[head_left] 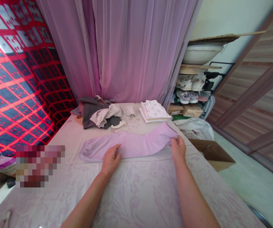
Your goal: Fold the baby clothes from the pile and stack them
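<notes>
A lilac ribbed garment (131, 144) lies stretched out flat across the bed (136, 196), folded into a long strip. My left hand (110, 159) rests on its near edge, fingers spread and flat on the cloth. My right hand (178, 148) is at the garment's right end, fingers closed in a pinch on the fabric's corner.
Behind the garment lie a heap of grey and beige clothes (98, 114) and a stack of folded white cloths (153, 110). A pink curtain (131, 50) hangs at the back. A cardboard box (213, 152) sits on the floor at the right, with a shoe rack (190, 91) beyond.
</notes>
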`<state>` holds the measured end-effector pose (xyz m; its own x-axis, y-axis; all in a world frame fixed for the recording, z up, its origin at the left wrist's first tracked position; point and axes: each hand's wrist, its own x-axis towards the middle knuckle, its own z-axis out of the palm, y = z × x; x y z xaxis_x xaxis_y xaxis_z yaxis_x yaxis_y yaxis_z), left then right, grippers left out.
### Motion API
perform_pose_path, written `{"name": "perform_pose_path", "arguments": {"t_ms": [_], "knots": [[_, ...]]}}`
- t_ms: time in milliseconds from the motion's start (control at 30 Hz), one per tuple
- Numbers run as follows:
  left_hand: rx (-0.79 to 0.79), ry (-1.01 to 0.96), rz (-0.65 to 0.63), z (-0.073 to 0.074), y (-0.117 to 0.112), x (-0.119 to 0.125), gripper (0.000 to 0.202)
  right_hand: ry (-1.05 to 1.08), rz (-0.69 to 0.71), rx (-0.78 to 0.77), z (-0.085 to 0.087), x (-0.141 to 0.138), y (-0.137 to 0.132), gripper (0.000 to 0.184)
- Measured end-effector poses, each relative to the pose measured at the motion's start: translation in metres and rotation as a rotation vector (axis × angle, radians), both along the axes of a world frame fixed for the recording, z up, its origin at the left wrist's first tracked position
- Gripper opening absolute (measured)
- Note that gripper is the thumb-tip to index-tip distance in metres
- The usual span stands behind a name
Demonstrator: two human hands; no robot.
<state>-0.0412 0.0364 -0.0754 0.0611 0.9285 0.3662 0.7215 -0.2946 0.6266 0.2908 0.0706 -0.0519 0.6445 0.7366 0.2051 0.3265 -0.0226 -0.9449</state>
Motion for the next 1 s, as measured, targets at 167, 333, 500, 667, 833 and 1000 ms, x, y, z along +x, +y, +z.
{"name": "perform_pose_path", "arguments": {"t_ms": [167, 333, 500, 667, 833, 1000], "knots": [[0.047, 0.100, -0.050, 0.002, 0.001, 0.003, 0.028, 0.030, -0.255, -0.100, -0.024, 0.047, -0.014, 0.062], [0.070, 0.157, -0.111, 0.007, -0.001, 0.005, 0.022, -0.447, -0.054, -0.124, -0.019, 0.036, -0.007, 0.041], [0.061, 0.220, -0.114, 0.012, -0.004, 0.007, 0.022, -0.821, 0.231, -0.322, 0.007, 0.020, 0.025, 0.038], [0.059, 0.322, -0.075, 0.012, -0.007, 0.012, 0.034, -1.003, 0.462, -0.482, 0.024, 0.015, 0.047, 0.030], [0.062, 0.391, -0.065, 0.010, -0.008, 0.015, 0.040, -1.010, 0.561, -0.457, 0.029, 0.014, 0.048, 0.020], [0.061, 0.400, -0.064, 0.009, -0.009, 0.017, 0.043, -0.964, 0.565, -0.478, 0.032, 0.011, 0.049, 0.027]]}}
